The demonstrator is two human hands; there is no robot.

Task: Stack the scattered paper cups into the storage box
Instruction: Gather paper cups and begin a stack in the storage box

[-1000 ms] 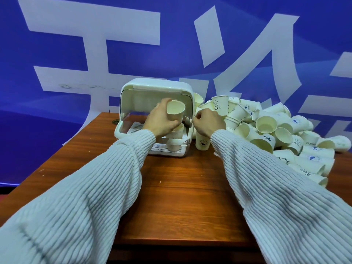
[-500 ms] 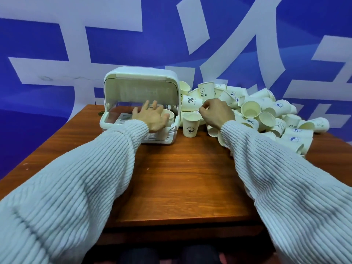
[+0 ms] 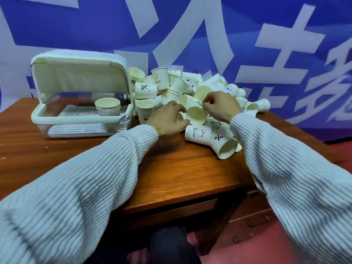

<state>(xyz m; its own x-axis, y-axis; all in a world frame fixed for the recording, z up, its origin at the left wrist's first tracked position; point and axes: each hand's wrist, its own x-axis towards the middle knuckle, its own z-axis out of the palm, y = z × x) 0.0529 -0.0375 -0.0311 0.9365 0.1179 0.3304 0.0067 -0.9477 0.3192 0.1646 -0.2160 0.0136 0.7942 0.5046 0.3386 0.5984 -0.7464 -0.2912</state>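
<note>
The paper cups point(image 3: 182, 88) lie heaped on the wooden table point(image 3: 171, 178), just right of the storage box point(image 3: 82, 103), whose lid stands raised; one short stack of cups point(image 3: 108, 106) sits inside it. My right hand point(image 3: 222, 105) pinches the rim of a tilted cup point(image 3: 196, 115) at the heap's front. My left hand point(image 3: 167, 119) curls around another cup beside it, mostly hidden. A blue banner point(image 3: 190, 35) with cropped white characters fills the background

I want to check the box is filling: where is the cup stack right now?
In the head view, the cup stack stands upright inside the open storage box, at its right end, left of the loose cup pile.
</note>
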